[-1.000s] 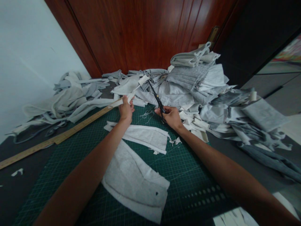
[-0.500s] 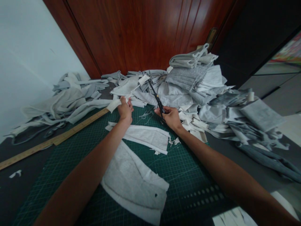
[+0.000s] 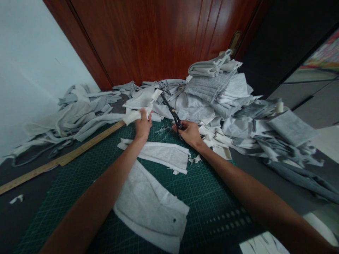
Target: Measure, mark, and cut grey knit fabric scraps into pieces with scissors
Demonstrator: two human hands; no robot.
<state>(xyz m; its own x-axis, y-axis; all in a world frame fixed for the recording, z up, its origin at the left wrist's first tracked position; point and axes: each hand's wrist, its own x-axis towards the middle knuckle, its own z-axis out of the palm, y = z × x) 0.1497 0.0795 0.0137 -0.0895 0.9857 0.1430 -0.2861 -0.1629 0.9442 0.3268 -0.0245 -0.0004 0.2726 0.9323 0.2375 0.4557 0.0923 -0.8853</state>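
Pinched in my left hand (image 3: pixel 143 125) is a cream fabric strip (image 3: pixel 132 116), which runs up past my fingers to a small flap. My right hand (image 3: pixel 189 133) grips a pair of black scissors (image 3: pixel 172 111) by the handles. Their blades point up and to the left, and the tips lie close beside the strip's upper end; whether they touch it I cannot tell. Below my hands, a narrow pale fabric piece (image 3: pixel 164 153) and a larger grey-white fabric piece (image 3: pixel 150 201) with a small dark hole lie flat on the green cutting mat (image 3: pixel 212 190).
A wooden ruler (image 3: pixel 90 144) lies slantwise at the left. Heaped grey cloth (image 3: pixel 71 113) rests against the wall, and folded fabric (image 3: pixel 212 84) is stacked by the brown door (image 3: pixel 148 38). Cream scraps (image 3: pixel 217 139) lie right of my right hand, loose threads (image 3: pixel 164 129) between my hands.
The scissors and the strip's upper end have shifted slightly left and down. My left hand has moved a little to the right, still holding the strip.
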